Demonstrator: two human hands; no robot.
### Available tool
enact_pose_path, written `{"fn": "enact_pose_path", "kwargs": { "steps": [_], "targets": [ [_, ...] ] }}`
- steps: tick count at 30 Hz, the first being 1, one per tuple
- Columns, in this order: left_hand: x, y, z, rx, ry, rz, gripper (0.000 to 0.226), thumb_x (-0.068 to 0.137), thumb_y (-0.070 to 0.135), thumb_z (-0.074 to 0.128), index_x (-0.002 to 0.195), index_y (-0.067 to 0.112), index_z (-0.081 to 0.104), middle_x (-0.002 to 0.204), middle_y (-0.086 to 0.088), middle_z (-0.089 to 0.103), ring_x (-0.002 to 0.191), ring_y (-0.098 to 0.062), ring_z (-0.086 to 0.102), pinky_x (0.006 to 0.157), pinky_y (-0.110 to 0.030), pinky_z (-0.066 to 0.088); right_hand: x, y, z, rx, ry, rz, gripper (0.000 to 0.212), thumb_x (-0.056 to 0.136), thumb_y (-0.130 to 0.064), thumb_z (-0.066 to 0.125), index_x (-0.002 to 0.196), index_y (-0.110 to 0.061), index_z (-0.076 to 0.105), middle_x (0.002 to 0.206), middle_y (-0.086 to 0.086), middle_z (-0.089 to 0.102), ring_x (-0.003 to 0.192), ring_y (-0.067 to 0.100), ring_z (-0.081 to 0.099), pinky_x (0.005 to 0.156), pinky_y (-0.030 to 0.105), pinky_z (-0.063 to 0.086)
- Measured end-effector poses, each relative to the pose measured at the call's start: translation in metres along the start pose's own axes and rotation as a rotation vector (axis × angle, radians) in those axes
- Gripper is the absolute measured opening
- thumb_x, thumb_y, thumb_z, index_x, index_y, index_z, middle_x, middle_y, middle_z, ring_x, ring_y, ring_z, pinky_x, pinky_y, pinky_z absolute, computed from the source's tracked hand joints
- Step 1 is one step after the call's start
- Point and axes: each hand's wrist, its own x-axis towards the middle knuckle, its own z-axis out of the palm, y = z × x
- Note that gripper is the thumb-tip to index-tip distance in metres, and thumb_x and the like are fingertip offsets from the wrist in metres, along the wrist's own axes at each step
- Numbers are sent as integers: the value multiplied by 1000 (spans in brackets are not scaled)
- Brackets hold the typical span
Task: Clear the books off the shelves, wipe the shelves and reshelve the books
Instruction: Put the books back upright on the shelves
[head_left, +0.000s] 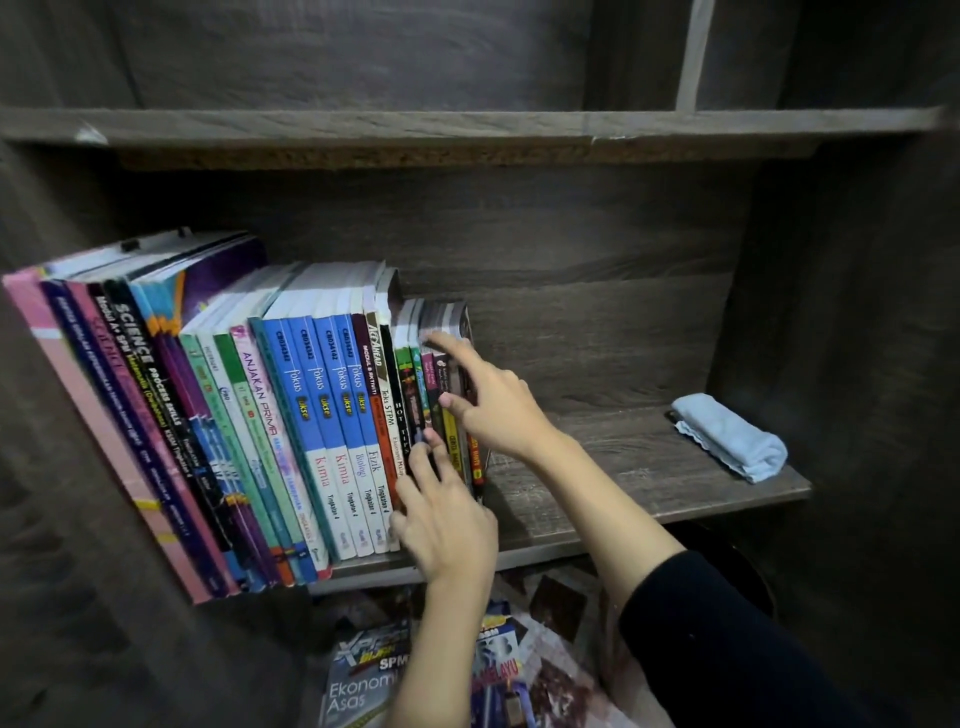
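Most books (311, 415) lean in a row on the shelf's (649, 467) left half. The left hand (441, 525) presses straight fingers on the small end spines. The right hand (491, 410), fingers extended, touches their tops, seemingly gripping nothing. Best push them leftward, squaring them upright. A folded cloth (730, 436) lies far right, with spare books (358, 686) on the floor below.

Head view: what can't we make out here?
All head view.
- Small books at row's right end: titles too small, partly covered by left hand and right hand.
- Floor books: cut off by bottom edge and forearm.
- Pink spine, far left: text blurred.
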Motion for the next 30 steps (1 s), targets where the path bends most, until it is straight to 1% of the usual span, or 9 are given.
{"fn": "enact_pose_path", "kwargs": {
  "steps": [2, 6, 10, 13, 15, 18, 21, 27, 30],
  "targets": [
    [0, 4, -4, -24, -24, -25, 84, 87, 31, 57, 152, 17, 5, 149, -1, 15, 122, -22, 33, 90, -37, 41, -6, 4, -1, 77, 3, 7, 74, 97, -18, 52, 147, -49, 8, 152, 3, 36, 106, 29, 63, 103, 46, 43],
    [3, 7, -14, -133, -2, -66, 68, 88, 28, 54, 148, 17, 26, 135, -1, 31, 117, -20, 42, 91, -37, 36, -18, 17, 5, 267, 77, 100, 57, 100, -27, 47, 149, -39, 21, 149, 2, 42, 131, 24, 46, 112, 45, 34],
    [10, 4, -23, -339, 284, 48, 47, 74, 5, 65, 120, 15, 63, 112, -5, 55, 99, -23, 56, 80, -38, 34, -22, 21, 14, 192, 133, 143, 47, 101, -31, 42, 147, -27, 33, 130, 8, 60, 115, 26, 59, 98, 33, 44],
    [21, 6, -39, -385, 453, 195, 48, 74, 0, 54, 119, 15, 63, 116, -6, 59, 105, -25, 56, 83, -40, 37, -24, 29, 21, 153, 171, 155, 46, 102, -31, 40, 147, -29, 32, 125, 11, 63, 107, 32, 61, 88, 35, 45],
    [30, 9, -54, -349, 440, 246, 56, 75, 5, 50, 130, 14, 55, 128, -9, 54, 118, -27, 50, 92, -46, 37, -29, 34, 28, 146, 175, 176, 49, 101, -28, 41, 149, -30, 30, 126, 14, 62, 109, 37, 60, 89, 38, 47],
    [41, 17, -70, -95, 225, 259, 77, 80, 16, 57, 149, 18, 23, 157, -6, 14, 142, -25, 16, 105, -45, 24, -35, 42, 35, 151, 159, 186, 49, 100, -22, 43, 148, -24, 32, 129, 15, 60, 112, 38, 58, 91, 37, 45],
    [46, 24, -73, 75, 141, 233, 81, 85, 29, 53, 151, 23, 7, 158, -2, -10, 144, -23, -2, 105, -42, 20, -37, 49, 37, 110, 139, 175, 49, 101, -23, 41, 149, -21, 32, 133, 13, 57, 116, 39, 55, 93, 39, 42],
    [52, 27, -73, -65, 176, 220, 55, 88, 21, 49, 140, 26, 35, 157, -3, 9, 141, -21, 9, 96, -41, 19, -37, 54, 47, 128, 150, 151, 48, 101, -22, 40, 148, -23, 33, 134, 14, 57, 114, 40, 55, 95, 39, 40],
    [51, 24, -69, -207, 293, 219, 37, 85, 21, 52, 122, 18, 57, 150, -3, 31, 134, -25, 30, 95, -44, 25, -37, 55, 55, 130, 159, 144, 51, 97, -28, 38, 148, -27, 33, 124, 16, 63, 104, 41, 59, 88, 38, 43]
  ]
}}
